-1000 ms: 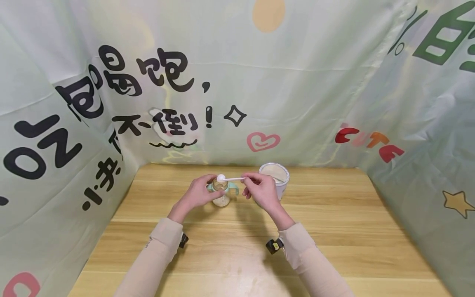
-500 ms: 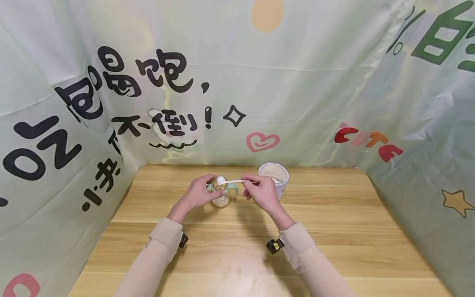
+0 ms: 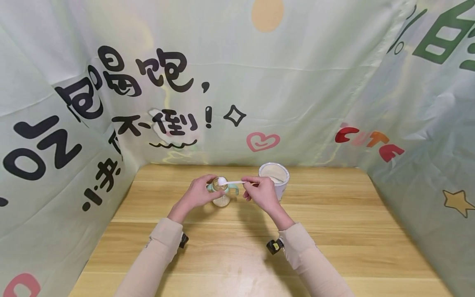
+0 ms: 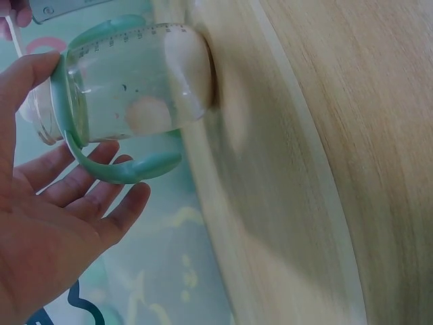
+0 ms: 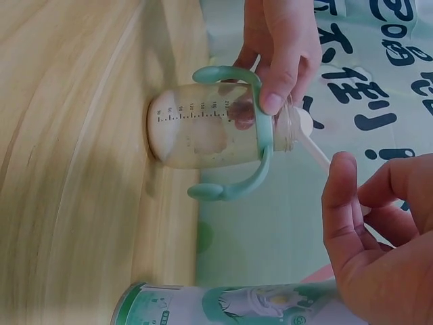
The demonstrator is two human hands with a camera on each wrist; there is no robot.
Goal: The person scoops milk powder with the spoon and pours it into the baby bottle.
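A clear baby bottle [image 3: 221, 194] [image 5: 210, 125] [image 4: 128, 84] with teal handles stands on the wooden table [image 3: 237, 247], with pale powder at its bottom. My left hand [image 3: 198, 193] [image 5: 281, 47] holds it at the teal collar, thumb and fingers around the neck. My right hand [image 3: 261, 193] [image 5: 379, 230] pinches the handle of a white scoop [image 3: 230, 181] [image 5: 311, 139]. The scoop's bowl rests over the bottle's open mouth.
An open tin of milk powder [image 3: 274, 176] [image 5: 230, 301] stands just right of my right hand. Printed fabric walls [image 3: 237, 82] close in the table on the left, back and right. Bare wood lies in front of my arms.
The scoop's bowl has dropped slightly, from just above the bottle to its mouth. Both hands stay almost where they were.
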